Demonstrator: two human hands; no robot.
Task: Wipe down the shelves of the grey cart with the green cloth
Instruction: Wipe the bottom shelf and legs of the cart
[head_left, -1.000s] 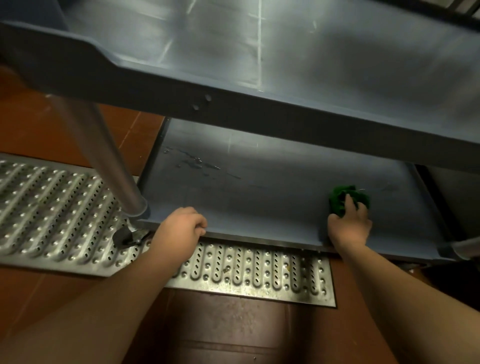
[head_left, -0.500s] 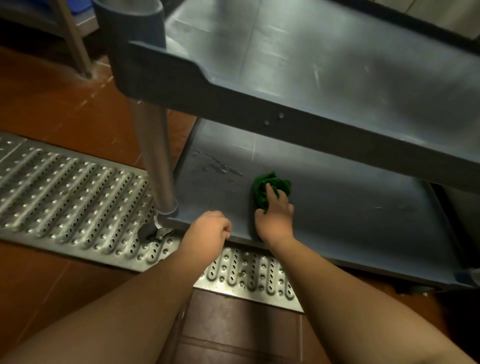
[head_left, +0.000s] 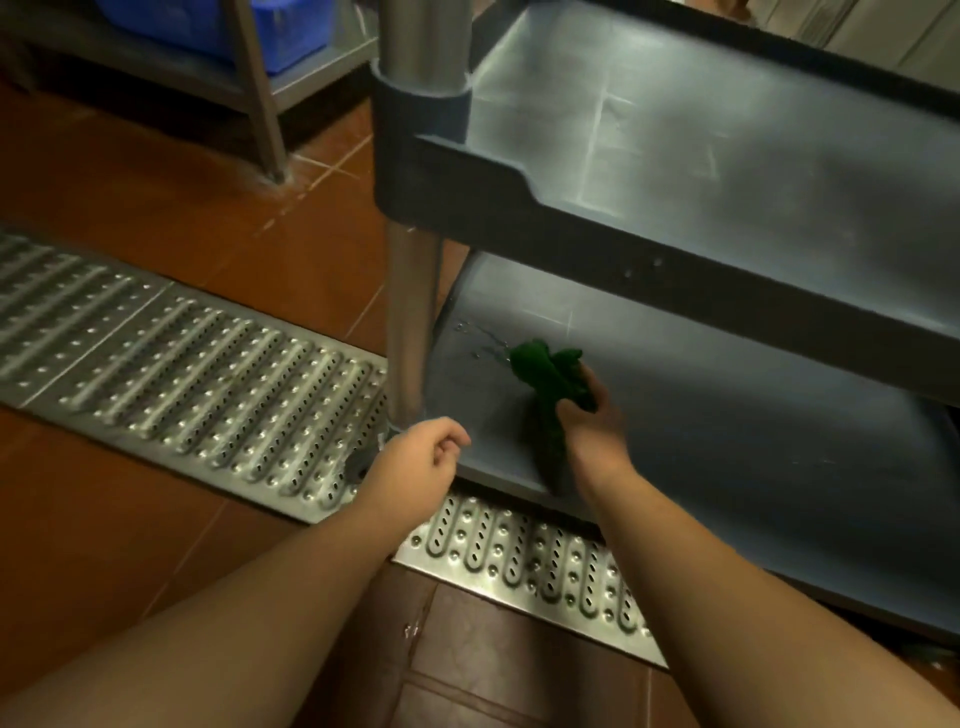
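The grey cart has an upper shelf (head_left: 727, 156) and a lower shelf (head_left: 727, 415), joined by a steel post (head_left: 410, 322) at the near left corner. My right hand (head_left: 592, 421) grips the crumpled green cloth (head_left: 545, 374) on the left part of the lower shelf, next to a few water drops (head_left: 480, 338). A tail of the cloth trails back to the shelf's front edge. My left hand (head_left: 415, 462) hovers just off the front left corner of the lower shelf, fingers loosely curled, holding nothing.
A perforated steel floor grate (head_left: 182, 364) runs across the brown tiled floor under the cart's front edge. A steel rack leg (head_left: 260, 104) and a blue crate (head_left: 234, 26) stand at the back left. A cart caster (head_left: 358, 462) sits below the post.
My right hand has swept the cloth from the right side of the lower shelf to the left, up to the wet spot. My left hand has let go of the shelf's front edge.
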